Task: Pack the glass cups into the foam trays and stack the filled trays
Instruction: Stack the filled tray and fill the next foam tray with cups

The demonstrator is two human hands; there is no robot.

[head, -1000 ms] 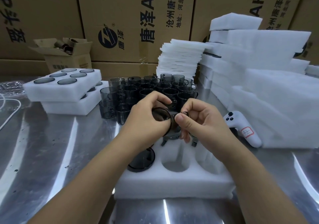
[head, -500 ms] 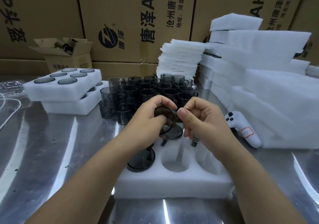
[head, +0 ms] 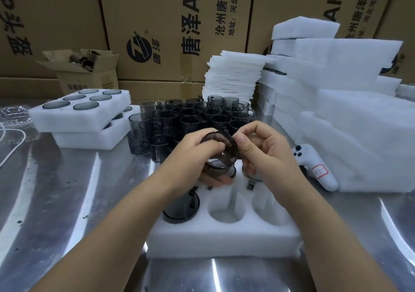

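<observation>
Centre of frame: a smoky glass cup (head: 221,151) is held tilted above the foam tray (head: 224,237). The left hand (head: 188,159) curls round its body from below. The right hand (head: 267,157) pinches its rim, thumb on the near edge. Both hands cover the tray's far holes, so their contents are only partly visible. A seated cup (head: 180,208) fills the near-left hole. The loose cups (head: 193,118) cluster behind.

Bare left hand (head: 190,157), bare right hand (head: 267,157), bare forearms (head: 112,235), short fingernails (head: 240,139)
</observation>
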